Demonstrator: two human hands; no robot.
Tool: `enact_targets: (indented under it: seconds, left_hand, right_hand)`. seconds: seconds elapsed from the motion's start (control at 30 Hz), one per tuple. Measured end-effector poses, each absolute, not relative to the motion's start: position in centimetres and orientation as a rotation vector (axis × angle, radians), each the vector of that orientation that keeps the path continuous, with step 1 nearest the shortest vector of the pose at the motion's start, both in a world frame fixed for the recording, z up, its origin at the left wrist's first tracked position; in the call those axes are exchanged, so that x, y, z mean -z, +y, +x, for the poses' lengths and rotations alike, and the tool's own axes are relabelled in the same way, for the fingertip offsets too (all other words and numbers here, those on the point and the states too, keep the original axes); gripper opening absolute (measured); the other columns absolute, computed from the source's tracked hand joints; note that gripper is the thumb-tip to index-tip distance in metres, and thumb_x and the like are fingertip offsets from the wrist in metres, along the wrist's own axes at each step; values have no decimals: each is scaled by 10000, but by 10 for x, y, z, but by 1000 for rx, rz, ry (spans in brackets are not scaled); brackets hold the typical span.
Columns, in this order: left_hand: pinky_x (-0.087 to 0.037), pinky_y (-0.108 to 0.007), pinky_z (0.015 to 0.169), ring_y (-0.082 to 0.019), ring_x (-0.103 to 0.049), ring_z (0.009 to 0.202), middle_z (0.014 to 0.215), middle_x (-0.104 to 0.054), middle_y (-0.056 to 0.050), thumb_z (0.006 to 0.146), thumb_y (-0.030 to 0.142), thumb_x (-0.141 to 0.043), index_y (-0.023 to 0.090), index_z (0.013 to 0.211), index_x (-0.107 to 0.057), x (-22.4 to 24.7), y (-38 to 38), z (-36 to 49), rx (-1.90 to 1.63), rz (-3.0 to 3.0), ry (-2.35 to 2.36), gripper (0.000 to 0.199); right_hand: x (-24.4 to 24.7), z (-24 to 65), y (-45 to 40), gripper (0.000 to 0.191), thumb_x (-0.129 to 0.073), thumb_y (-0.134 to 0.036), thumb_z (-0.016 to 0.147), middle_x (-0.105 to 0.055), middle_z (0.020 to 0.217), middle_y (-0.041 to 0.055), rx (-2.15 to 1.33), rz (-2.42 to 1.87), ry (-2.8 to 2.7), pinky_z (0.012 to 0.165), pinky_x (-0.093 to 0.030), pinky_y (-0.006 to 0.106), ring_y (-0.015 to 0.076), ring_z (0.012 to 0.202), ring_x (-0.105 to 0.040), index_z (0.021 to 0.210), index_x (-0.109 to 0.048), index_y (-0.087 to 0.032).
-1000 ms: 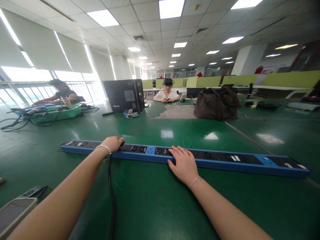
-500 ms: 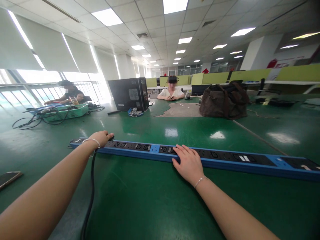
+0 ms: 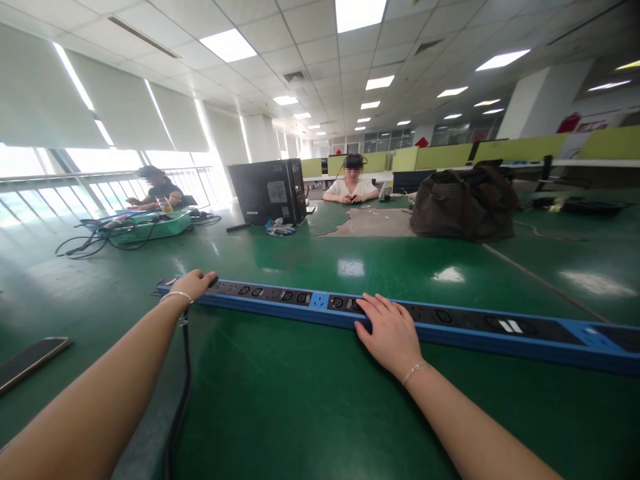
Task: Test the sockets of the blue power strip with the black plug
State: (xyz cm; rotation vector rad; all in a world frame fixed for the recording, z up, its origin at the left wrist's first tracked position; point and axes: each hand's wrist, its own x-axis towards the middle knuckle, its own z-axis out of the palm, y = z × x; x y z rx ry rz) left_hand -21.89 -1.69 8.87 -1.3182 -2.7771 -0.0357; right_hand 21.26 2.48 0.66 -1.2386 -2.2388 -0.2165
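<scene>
A long blue power strip (image 3: 275,309) with black sockets lies across the green table. Near its left end, my left hand (image 3: 194,285) is closed round a black plug (image 3: 214,281), mostly hidden by the fingers. From below that hand a black power cord (image 3: 184,387) hangs down toward me. Whether the plug sits in a socket cannot be seen. My right hand (image 3: 393,333) lies on the middle of the strip, fingers stretched across its top and thumb at the near side.
On the left are a phone (image 3: 33,360) and a green basket (image 3: 150,230) with cables. Farther back stand a black computer case (image 3: 265,192), gloves (image 3: 280,228) and a brown bag (image 3: 460,207). One person (image 3: 353,187) sits opposite, another (image 3: 155,190) at the left.
My left hand and the plug have shifted a little left along the strip. My right hand keeps its place on it. The view has turned slightly left.
</scene>
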Motion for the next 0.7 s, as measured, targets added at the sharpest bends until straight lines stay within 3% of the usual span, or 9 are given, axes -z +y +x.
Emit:
enact_targets:
  seconds: [0.33,0.7]
  left_hand:
    - [-402,-216,686,-190,-586,900,1038,-659,-115,891,396,-289,107,942,-534,-100,-30,-258,14,-1194,-2855,382]
    - [-428,-243,705,-207,-607,904,1032,-665,-123,874,443,-342,124,967,-568,-92,-15,-256,-39,-1284,-2822,402]
  right_hand:
    - [-8,212,23,387,-462,-337,822,-563,1273,24,204,-1248,-2237,972,-308,411,234,1195,-450,1170,-591,-226]
    - [-7,213,24,387,-465,-339,825,-565,1269,37,225,-1253,-2243,969,-319,412,232,1200,-448,1174,-590,-228]
